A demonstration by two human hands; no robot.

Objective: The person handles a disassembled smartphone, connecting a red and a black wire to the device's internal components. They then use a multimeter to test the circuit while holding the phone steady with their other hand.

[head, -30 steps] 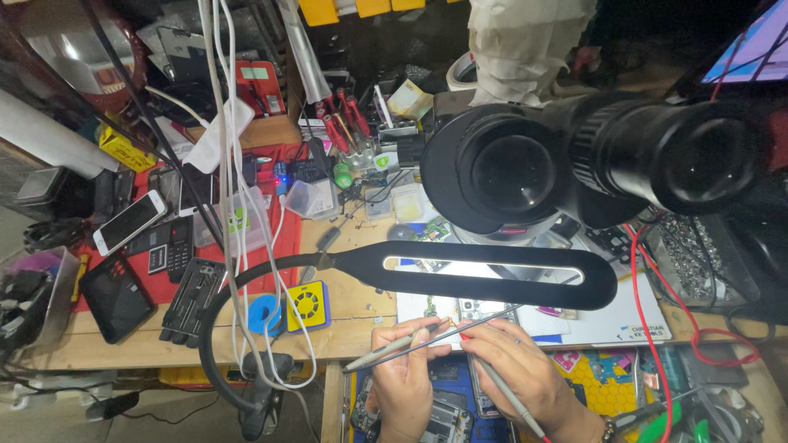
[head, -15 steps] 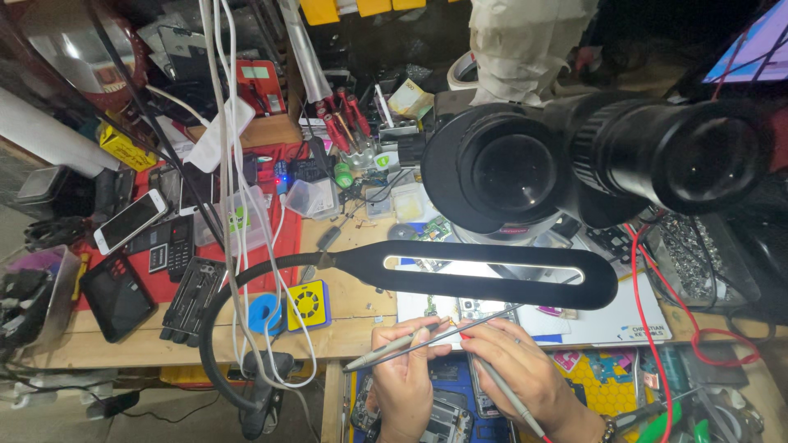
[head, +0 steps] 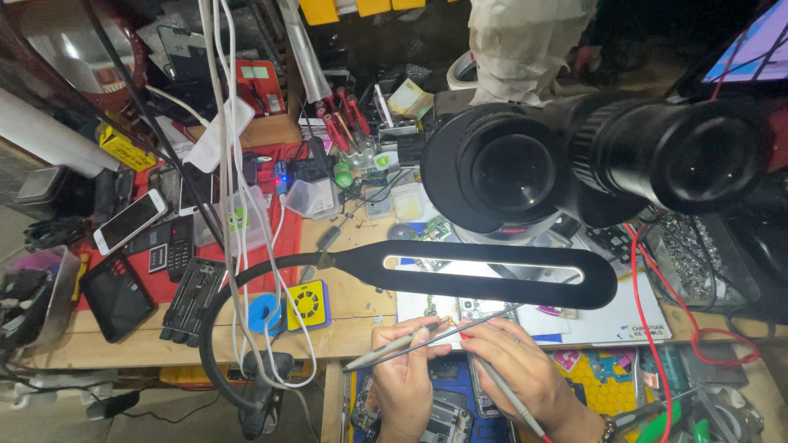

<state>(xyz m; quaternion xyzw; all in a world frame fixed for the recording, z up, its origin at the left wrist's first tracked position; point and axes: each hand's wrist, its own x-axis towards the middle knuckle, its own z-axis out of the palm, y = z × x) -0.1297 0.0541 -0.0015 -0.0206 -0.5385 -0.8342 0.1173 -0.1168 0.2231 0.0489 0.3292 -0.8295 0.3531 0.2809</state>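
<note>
My left hand (head: 404,376) grips a thin grey tool (head: 386,351) that slants out to the left, its tip pointing right toward a small phone board (head: 474,308) on the white mat (head: 611,316). My right hand (head: 513,369) holds a slim probe with a red tip (head: 492,385), its shaft running down to the right. Both hands meet just below the black bar lamp (head: 492,271). The twin eyepieces of a microscope (head: 591,160) loom above them.
Several phones (head: 130,220) and a dark tablet (head: 117,295) lie on a red mat (head: 205,246) at left. White cables (head: 234,205) hang down. A yellow square box (head: 308,303) and blue tape roll (head: 264,313) sit near the bench edge. A person in light trousers (head: 525,41) stands behind.
</note>
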